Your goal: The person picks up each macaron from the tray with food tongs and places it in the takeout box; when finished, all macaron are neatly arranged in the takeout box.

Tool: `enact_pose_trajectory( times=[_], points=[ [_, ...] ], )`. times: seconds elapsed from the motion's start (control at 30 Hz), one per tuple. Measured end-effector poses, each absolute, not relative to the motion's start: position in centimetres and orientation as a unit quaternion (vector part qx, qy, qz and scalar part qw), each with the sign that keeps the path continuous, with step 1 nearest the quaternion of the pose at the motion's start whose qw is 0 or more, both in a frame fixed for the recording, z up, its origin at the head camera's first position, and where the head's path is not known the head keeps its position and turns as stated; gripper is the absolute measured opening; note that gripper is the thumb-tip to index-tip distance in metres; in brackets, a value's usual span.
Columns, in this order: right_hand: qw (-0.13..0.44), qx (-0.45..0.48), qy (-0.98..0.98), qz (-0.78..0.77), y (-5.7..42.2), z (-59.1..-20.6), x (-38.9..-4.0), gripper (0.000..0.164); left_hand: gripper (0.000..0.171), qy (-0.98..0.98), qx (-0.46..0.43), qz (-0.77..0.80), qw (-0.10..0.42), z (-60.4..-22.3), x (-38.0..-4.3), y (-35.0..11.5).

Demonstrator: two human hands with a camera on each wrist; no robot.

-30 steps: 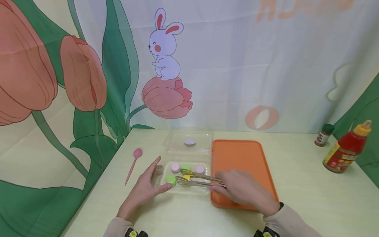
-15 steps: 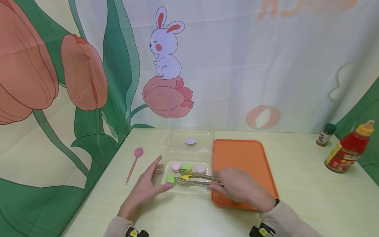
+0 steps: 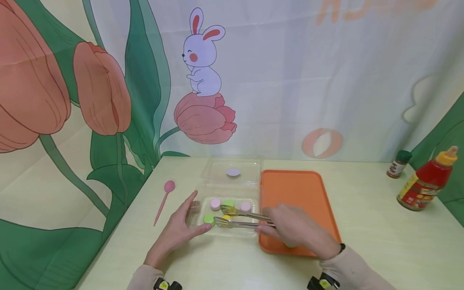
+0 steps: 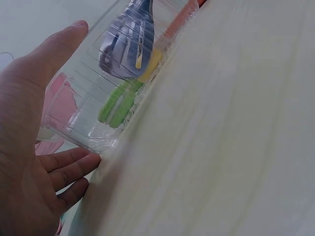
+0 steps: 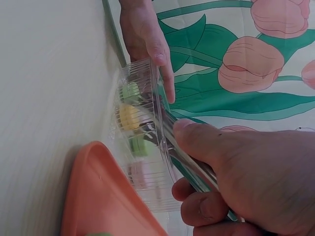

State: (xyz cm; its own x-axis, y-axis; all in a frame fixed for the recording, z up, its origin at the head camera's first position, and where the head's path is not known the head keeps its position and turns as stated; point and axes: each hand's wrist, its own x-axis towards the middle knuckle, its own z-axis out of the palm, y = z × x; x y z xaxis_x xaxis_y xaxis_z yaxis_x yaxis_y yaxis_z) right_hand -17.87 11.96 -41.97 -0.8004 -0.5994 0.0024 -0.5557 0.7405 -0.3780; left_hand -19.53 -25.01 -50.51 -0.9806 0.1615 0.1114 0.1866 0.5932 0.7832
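Note:
A clear plastic clamshell box lies with its lid folded back, holding several macarons. My right hand grips metal tongs, their slotted ends spread on either side of a yellow macaron. Whether they touch it is unclear. Nearby in the box are a green macaron at front left, a pink macaron, another green macaron and a second pink macaron. My left hand, fingers and thumb spread, rests against the box's left end. The left wrist view shows the tongs through the plastic wall.
An orange tray stands right of the box, a green macaron on it mostly hidden beneath my right hand. A pink spoon lies at left. At the right stand a red sauce bottle and a small green-capped jar.
The tongs have shifted only slightly around the yellow macaron. A bit of the green macaron on the tray now shows below my right hand. My left hand stays at the box.

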Motion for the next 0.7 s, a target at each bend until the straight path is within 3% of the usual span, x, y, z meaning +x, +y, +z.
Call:
enact_pose_trajectory(
  times=[0.7],
  points=[
    [0.012,-0.244,0.927,-0.285,16.7,-42.0,-15.7,0.047,0.117,-0.894,-0.091,-0.439,0.014,-50.5,-19.6,-24.8]
  ],
)
